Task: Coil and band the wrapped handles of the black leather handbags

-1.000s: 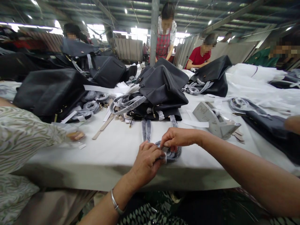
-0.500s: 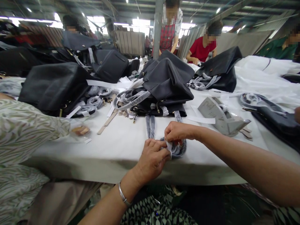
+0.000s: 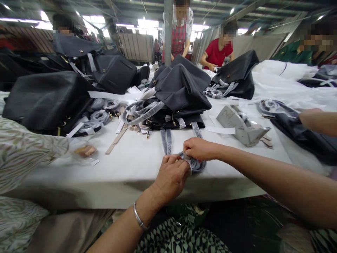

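Observation:
A coiled bag strap (image 3: 198, 166) in clear plastic wrap lies near the table's front edge. My left hand (image 3: 172, 174) grips its left side, fingers curled round it. From above, my right hand (image 3: 197, 149) pinches at the coil's upper left, closed on a white paper strip (image 3: 187, 160) that passes round the strap. Most of the strip is hidden by my fingers. Just behind my hands, plastic-wrapped handles (image 3: 166, 140) reach forward from a black handbag (image 3: 181, 88), which stands slumped on the table.
A grey tape dispenser (image 3: 240, 124) stands at right. More black bags (image 3: 47, 102) and coiled straps (image 3: 100, 116) lie at left. A co-worker's patterned sleeve (image 3: 28, 147) is close at left, beside a small plastic bag (image 3: 85, 151). Another person's arm (image 3: 319, 121) reaches in at right.
My right hand has come down slightly toward the coil, with less of the white strip showing. The view has shifted to the right, and a co-worker's arm has reached further in at right.

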The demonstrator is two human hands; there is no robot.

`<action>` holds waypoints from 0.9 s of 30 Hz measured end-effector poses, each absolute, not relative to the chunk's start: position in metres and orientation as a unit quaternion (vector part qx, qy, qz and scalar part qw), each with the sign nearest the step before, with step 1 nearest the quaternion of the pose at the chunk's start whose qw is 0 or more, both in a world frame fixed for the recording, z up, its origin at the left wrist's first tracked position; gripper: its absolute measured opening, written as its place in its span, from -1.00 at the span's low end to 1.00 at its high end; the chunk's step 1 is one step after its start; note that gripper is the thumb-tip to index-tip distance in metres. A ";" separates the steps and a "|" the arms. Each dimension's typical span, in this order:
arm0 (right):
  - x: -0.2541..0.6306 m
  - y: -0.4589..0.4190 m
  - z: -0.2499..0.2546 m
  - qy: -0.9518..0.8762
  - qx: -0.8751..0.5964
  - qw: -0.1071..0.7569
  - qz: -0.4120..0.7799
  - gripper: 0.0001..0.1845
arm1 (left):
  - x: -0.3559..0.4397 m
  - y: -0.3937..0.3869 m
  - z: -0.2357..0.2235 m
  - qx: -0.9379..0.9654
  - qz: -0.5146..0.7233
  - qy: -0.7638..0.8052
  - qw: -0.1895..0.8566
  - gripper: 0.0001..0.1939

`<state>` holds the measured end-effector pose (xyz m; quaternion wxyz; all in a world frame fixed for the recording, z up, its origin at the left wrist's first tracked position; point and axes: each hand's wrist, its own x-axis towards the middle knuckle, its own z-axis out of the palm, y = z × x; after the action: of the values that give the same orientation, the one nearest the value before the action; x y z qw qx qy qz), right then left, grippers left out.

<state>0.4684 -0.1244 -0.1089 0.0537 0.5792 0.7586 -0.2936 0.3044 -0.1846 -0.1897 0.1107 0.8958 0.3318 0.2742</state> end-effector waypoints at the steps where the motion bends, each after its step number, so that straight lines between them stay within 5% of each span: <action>1: 0.467 -0.126 -0.108 0.772 0.576 0.053 -0.263 -0.81 | 0.305 -0.185 -0.189 0.895 0.275 0.334 0.105 -0.95; 8: 0.467 -0.137 -0.117 0.805 0.574 0.058 -0.139 -0.76 | 0.308 -0.187 -0.188 0.895 0.265 0.346 0.093 -0.95; 20: 0.463 -0.151 -0.115 0.799 0.591 0.055 -0.100 -0.82 | 0.306 -0.178 -0.183 0.885 0.260 0.353 0.155 -0.90; 27: 0.458 -0.173 -0.109 0.804 0.587 0.060 -0.074 -0.83 | 0.309 -0.187 -0.191 0.872 0.307 0.370 0.095 -0.92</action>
<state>0.4583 -0.1725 -0.1089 0.0598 0.5866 0.8043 -0.0738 0.3089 -0.1870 -0.1913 0.0953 0.8719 0.3697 0.3065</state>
